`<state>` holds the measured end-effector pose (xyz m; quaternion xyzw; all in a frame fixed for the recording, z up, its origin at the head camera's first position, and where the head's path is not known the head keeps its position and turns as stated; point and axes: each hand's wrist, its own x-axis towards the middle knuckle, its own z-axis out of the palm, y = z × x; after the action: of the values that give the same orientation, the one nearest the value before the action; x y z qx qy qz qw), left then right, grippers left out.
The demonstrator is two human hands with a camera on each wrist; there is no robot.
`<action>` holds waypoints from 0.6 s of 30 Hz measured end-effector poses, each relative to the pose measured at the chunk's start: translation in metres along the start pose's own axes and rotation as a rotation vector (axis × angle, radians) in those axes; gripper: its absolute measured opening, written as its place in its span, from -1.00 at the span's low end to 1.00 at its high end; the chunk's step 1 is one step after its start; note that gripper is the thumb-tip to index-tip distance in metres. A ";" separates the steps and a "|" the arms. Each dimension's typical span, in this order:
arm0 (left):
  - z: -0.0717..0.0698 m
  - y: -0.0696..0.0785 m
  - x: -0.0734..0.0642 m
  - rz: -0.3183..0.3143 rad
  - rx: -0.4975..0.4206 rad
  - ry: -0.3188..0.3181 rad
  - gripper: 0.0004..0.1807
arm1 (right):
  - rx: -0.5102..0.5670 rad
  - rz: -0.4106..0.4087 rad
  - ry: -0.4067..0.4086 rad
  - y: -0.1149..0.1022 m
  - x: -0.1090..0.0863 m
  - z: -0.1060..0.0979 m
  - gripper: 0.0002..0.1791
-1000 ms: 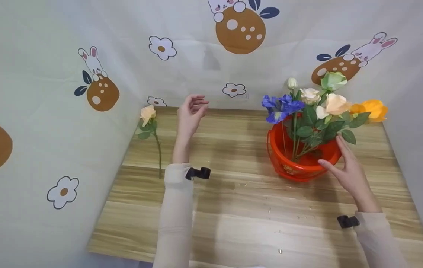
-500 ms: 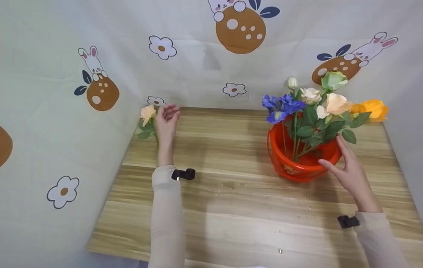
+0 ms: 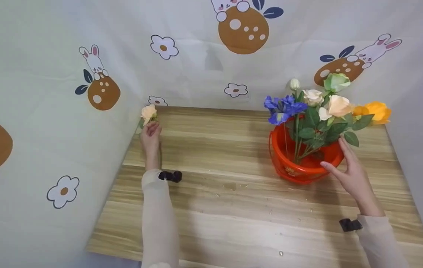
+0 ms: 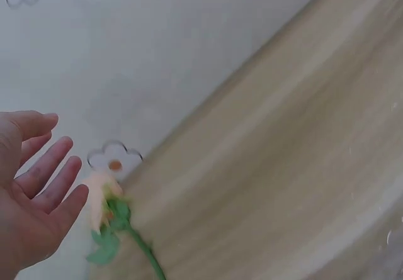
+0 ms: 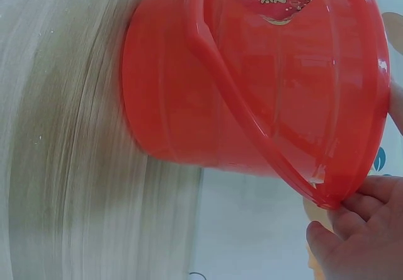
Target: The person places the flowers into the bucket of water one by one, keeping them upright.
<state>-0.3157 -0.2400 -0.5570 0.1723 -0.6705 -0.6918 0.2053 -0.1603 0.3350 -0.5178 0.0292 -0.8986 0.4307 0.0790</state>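
Observation:
An orange-red bucket (image 3: 296,174) stands at the right of the wooden table, holding a bunch of flowers (image 3: 310,123). My right hand (image 3: 354,176) holds its rim on the right side, thumb toward the front. The right wrist view shows my bent fingers (image 5: 362,214) against the rim where the handle joins. A peach rose (image 3: 148,112) lies at the table's far left corner. Over its stem hovers my left hand (image 3: 150,139), hiding part of it. In the left wrist view the left fingers (image 4: 53,176) are loosely spread beside the bloom, with nothing gripped.
A patterned cloth (image 3: 196,63) hangs behind the table (image 3: 211,149) and along both sides. Water drops (image 3: 281,253) dot the tabletop before the bucket. The bucket's handle (image 5: 245,116) hangs down along its outer wall.
My left hand has moved left and somewhat nearer the front edge, from open tabletop to over the peach rose's stem. My right hand stays at the bucket.

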 end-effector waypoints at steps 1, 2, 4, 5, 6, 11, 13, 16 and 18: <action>-0.004 -0.006 0.001 -0.019 0.003 0.001 -0.62 | 0.002 0.004 0.000 0.000 0.000 0.000 -0.04; -0.007 -0.012 0.003 -0.033 0.009 0.004 -0.61 | 0.001 0.004 0.000 0.001 0.000 0.000 -0.04; -0.013 -0.025 0.004 -0.052 0.020 0.021 -0.61 | 0.004 0.001 0.002 0.002 -0.001 0.001 -0.05; -0.015 -0.031 0.005 -0.060 0.024 0.031 -0.62 | 0.007 0.002 0.003 0.003 -0.002 0.001 -0.05; -0.018 -0.037 0.005 -0.068 0.030 0.042 -0.62 | 0.010 0.000 0.002 0.004 -0.004 0.002 -0.05; -0.026 -0.061 0.006 -0.163 0.104 0.077 -0.59 | 0.011 0.010 -0.005 0.008 -0.011 0.005 -0.05; -0.027 -0.065 0.008 -0.209 0.152 0.082 -0.53 | 0.010 0.010 -0.005 0.007 -0.010 0.005 -0.05; -0.027 -0.066 0.012 -0.251 0.203 0.101 -0.43 | 0.013 -0.003 -0.001 0.004 -0.005 0.002 -0.05; -0.026 -0.064 0.015 -0.256 0.264 0.106 -0.41 | 0.011 -0.015 0.003 0.001 0.000 -0.001 -0.05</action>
<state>-0.3192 -0.2688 -0.6211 0.3176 -0.7164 -0.6083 0.1263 -0.1599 0.3365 -0.5181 0.0355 -0.8958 0.4352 0.0833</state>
